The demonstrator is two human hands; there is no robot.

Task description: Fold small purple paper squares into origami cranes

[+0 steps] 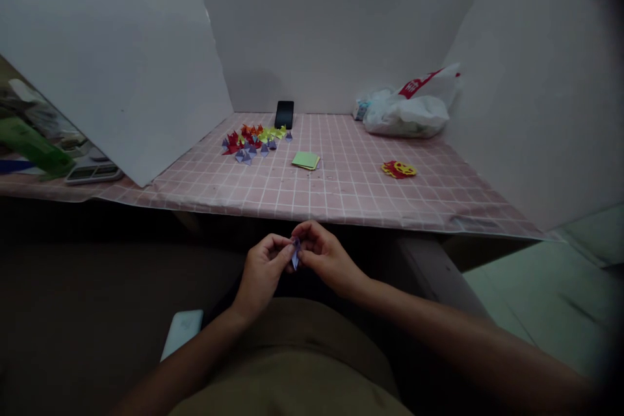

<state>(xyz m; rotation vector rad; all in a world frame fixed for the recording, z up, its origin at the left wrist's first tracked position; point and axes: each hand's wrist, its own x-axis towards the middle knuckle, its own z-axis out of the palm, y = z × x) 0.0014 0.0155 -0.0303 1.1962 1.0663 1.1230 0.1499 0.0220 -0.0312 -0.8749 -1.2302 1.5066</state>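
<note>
Between my two hands is a small piece of folded purple origami paper (295, 255), held over my lap just in front of the table edge. My left hand (266, 268) pinches its left side between thumb and fingers. From the other side, my right hand (324, 257) grips it with thumb and curled fingers. The fingers partly hide the paper. On the table stand several small origami figures (251, 143) in red, orange, yellow and purple. A short stack of green paper squares (306, 160) lies to their right.
A black phone (284, 114) leans at the back. White plastic bag (409, 110) sits back right, with yellow and red cut-outs (398, 169) nearer me. White panels (341, 26) enclose the checked tablecloth (341, 198). A scale (93, 173) lies far left; a white device (182, 331) rests beside me.
</note>
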